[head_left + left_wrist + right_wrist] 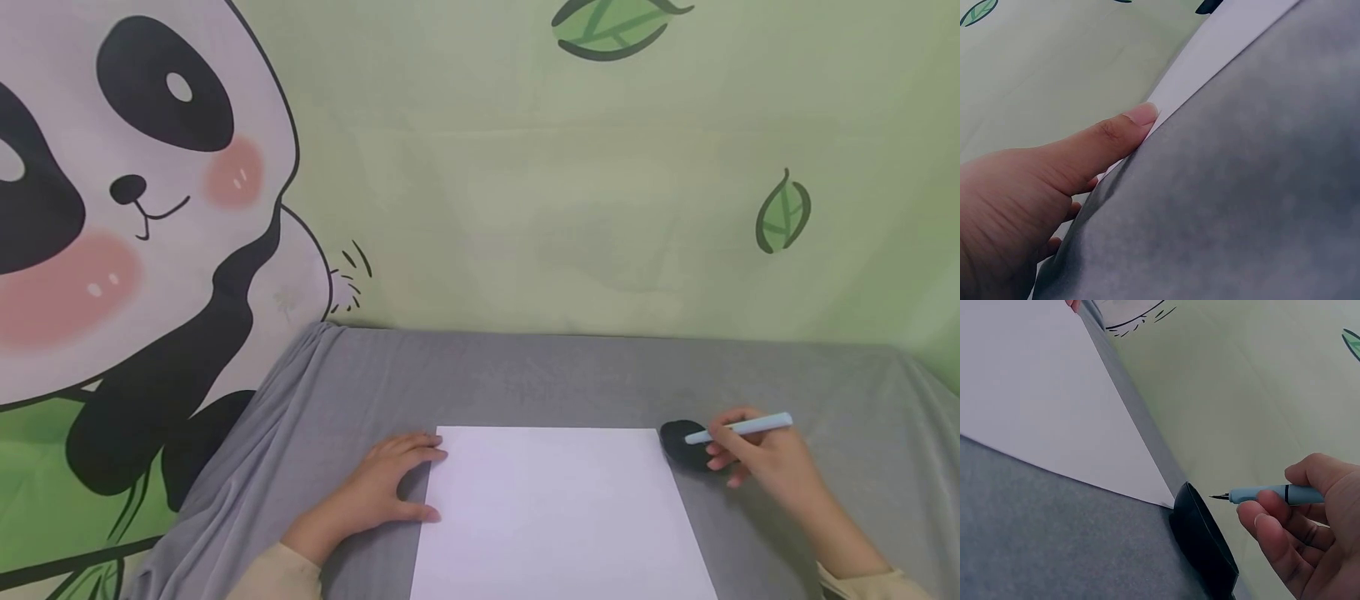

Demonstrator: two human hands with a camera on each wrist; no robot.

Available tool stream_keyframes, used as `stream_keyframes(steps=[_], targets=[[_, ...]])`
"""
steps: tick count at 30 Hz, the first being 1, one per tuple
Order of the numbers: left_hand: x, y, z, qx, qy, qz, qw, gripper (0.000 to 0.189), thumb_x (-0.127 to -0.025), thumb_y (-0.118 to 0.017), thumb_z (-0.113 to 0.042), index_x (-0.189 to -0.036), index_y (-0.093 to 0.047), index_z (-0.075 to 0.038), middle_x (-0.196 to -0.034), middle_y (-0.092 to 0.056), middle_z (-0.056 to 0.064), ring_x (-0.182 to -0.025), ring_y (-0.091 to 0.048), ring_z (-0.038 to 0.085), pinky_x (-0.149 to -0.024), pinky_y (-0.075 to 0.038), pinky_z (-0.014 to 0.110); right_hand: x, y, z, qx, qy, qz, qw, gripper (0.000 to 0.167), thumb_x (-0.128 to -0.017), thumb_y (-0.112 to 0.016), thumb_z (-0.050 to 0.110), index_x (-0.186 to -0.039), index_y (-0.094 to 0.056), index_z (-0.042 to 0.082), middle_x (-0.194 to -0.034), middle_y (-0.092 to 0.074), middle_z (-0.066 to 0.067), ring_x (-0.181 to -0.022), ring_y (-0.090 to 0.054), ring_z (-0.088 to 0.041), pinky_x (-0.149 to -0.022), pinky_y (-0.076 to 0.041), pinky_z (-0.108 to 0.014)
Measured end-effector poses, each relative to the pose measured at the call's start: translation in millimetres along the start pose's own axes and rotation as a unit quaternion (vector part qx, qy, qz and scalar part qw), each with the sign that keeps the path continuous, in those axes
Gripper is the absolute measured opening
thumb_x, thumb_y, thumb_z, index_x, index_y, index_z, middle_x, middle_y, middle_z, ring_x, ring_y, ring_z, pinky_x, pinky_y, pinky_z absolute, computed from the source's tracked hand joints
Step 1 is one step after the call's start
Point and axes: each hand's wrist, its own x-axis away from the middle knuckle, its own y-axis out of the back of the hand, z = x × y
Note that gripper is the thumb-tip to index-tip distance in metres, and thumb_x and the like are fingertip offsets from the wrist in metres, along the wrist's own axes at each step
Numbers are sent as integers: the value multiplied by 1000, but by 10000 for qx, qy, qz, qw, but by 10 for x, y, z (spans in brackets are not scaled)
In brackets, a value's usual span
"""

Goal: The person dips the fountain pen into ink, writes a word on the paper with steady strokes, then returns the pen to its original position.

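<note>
A large sheet of white paper [555,508] lies on the grey cloth. My left hand [378,483] rests at its left edge, thumb and fingers spread apart with the tips on the paper; the left wrist view shows the thumb [1113,137] lying along that edge. My right hand [765,458] pinches a light blue fountain pen [1260,494] between thumb and fingers. The pen's dark nib points left, over a small black dish [1200,534] beside the paper's far right corner. In the head view the hand and pen partly cover the dish.
Grey cloth [495,375] drapes the table and falls in folds at the left. Behind it stands a pale green backdrop [480,208] with a large cartoon panda [255,108] and leaves. The paper's near edge runs out of the head view.
</note>
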Motion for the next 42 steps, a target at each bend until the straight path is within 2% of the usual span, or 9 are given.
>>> stream_keyframes(steps=[9,19,31,37,42], targets=[[-3,-1,2,-80,-83,-43,9999,68,-70,-81,-47,-126,-60,-13,-138,-54,6,-131,-45,33,-106,-32,60,-5,2,-44,393,-20,-76,9992,22,-94,-60,10,-102,-58,-10,-66,-67,10,-52,-65,-7,-42,-51,-28],[-14,2,-3,-106,-49,-57,9999,67,-70,-81,-46,-125,-60,-13,-138,-55,6,-131,-45,33,-107,-32,59,1,-25,-87,827,-128,-248,9962,24,-94,-61,17,-100,-60,-6,-64,-66,9,-43,-55,-9,-36,-43,-26],[-20,-7,21,-89,-41,-67,9999,68,-69,-82,-44,-126,-60,-14,-139,-54,5,-133,-43,33,-108,-31,58,-1,-43,-111,871,-175,-253,9957,25,-94,-61,18,-99,-61,-6,-64,-65,9,-47,-58,-7,-39,-46,-26],[-10,-11,17,-94,-56,-57,9999,68,-69,-81,-45,-126,-60,-14,-139,-54,6,-133,-43,33,-108,-31,59,-1,-55,-130,860,-150,-385,9954,23,-93,-61,15,-97,-63,-7,-62,-64,10,-46,-58,-6,-38,-47,-26],[-8,-13,14,-127,-87,-88,9998,68,-69,-82,-45,-125,-60,-13,-138,-55,6,-132,-44,33,-107,-32,58,-1,-63,-132,945,-169,-369,9947,26,-94,-61,19,-98,-64,-6,-63,-64,8,-47,-59,-5,-40,-48,-26]])
